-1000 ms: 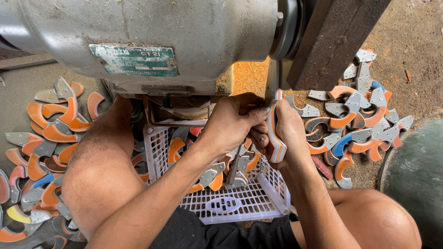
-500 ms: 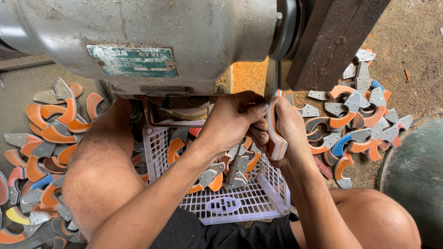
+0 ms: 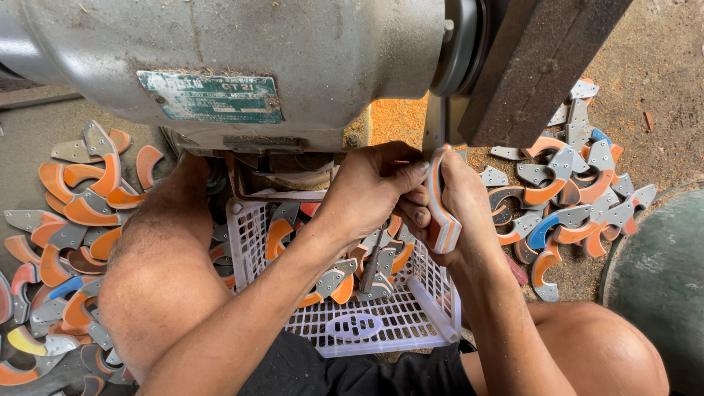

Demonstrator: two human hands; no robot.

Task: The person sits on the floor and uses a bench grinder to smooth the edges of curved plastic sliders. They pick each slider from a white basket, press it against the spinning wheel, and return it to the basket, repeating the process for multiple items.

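Both my hands grip one curved orange-and-grey handle piece (image 3: 442,209) and press its upper end against the thin wheel edge (image 3: 433,125) under the big grey motor (image 3: 242,66). My left hand (image 3: 370,187) pinches the top of the piece with fingers and thumb. My right hand (image 3: 466,202) wraps the piece from the right side and supports its lower end. Below my hands stands a white slotted plastic basket (image 3: 381,323) between my knees, with several similar curved pieces in it.
Heaps of the same orange, grey and blue curved pieces lie on the ground at left (image 3: 66,220) and right (image 3: 572,191). A dark belt guard (image 3: 535,66) slants at upper right. Orange dust (image 3: 400,121) coats the floor under the wheel. A green round object (image 3: 660,279) sits at far right.
The handle piece has tilted and slid a little lower in my hands against the wheel edge. My arms and the basket have stayed in place.
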